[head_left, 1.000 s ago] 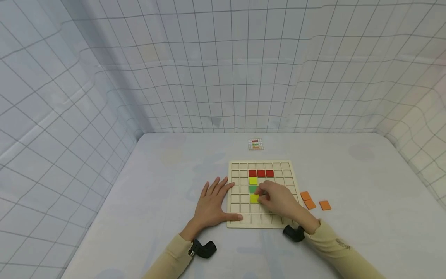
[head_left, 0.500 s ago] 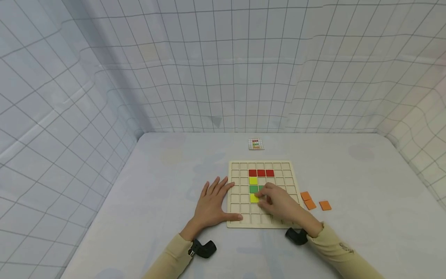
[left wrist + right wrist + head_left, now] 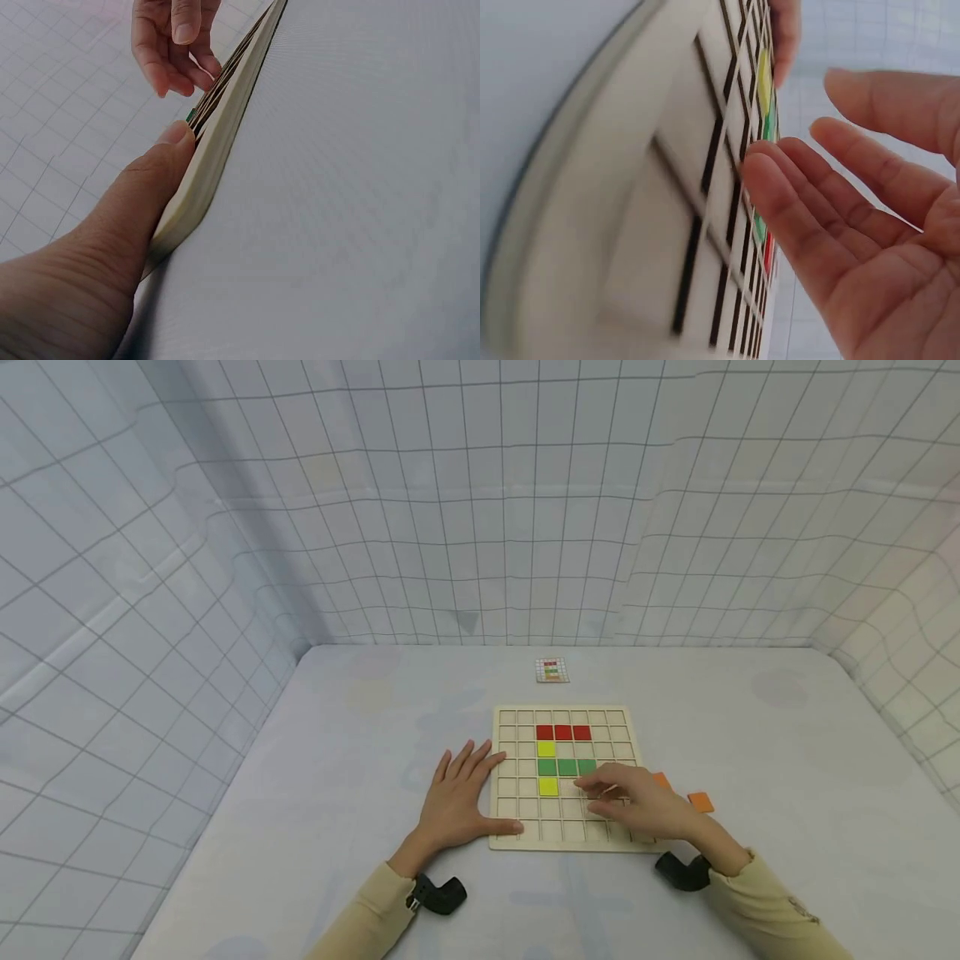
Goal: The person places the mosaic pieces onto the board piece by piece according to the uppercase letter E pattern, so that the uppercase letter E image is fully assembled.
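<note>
Pale gridded board (image 3: 562, 831) flat; red tiles (image 3: 563, 732), green tiles (image 3: 567, 767), yellow tiles (image 3: 548, 787) in cells; orange tiles (image 3: 701, 802) alongside.

Left grip (image 3: 453, 810) on the edge of a gridded board (image 3: 562, 832), right grip (image 3: 637, 802) over it near three green tiles (image 3: 567, 767)

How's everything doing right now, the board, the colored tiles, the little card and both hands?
Board: flat, partly filled
Red tiles: three in a row, set in
Green tiles: three in a row, set in
Yellow tiles: two, set in, apart
Orange tiles: off the board
Card: lying flat
Left hand: spread, thumb on the board
Right hand: fingers bent, holding nothing
</note>
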`<state>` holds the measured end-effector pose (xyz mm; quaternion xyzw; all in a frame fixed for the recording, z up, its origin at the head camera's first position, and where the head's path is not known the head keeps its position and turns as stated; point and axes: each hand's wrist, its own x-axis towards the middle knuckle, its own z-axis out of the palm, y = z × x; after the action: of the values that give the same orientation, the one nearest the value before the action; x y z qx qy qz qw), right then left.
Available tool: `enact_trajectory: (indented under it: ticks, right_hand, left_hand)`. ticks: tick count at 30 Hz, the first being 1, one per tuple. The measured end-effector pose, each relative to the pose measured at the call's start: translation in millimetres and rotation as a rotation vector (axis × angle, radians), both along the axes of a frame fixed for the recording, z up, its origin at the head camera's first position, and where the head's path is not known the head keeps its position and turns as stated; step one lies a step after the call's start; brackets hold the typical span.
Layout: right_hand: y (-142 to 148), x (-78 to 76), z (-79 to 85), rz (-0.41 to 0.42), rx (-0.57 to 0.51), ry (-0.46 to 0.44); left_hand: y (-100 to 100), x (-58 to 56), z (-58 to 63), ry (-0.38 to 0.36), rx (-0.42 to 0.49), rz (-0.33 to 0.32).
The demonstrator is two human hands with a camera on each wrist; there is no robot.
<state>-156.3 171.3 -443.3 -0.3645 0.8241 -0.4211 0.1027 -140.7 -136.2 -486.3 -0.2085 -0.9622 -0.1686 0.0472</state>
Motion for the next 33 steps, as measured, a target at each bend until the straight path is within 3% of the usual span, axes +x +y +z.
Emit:
enact_trajectory:
  ticks: [8, 12, 15, 19, 27, 33]
  right_hand:
    - [30.9, 6.6, -0.2, -0.235, 0.039, 0.154]
    - [43.8, 6.2, -2.7, -0.332, 0.122, 0.244]
    - [51.2, 6.6, -3.9, -0.392, 0.223, 0.228]
    - [58.3, 7.2, -3.9, -0.413, 0.296, 0.178]
    - [66.0, 3.6, -2.8, -0.400, 0.297, 0.147]
    - [63.5, -2.4, -1.0, -0.449, 0.329, 0.119]
  left_hand:
    - [-0.6, -0.4, 0.0, -0.003, 0.000, 0.002]
    - [-0.5, -0.8, 0.1, -0.002, 0.002, 0.002]
    - [-0.3, -0.7, 0.0, -0.007, 0.001, -0.001]
    - [0.0, -0.8, -0.3, -0.011, 0.002, -0.003]
    - [0.2, -1.2, -0.6, -0.002, 0.007, -0.003]
    - [0.3, -1.2, -0.8, -0.014, -0.004, 0.003]
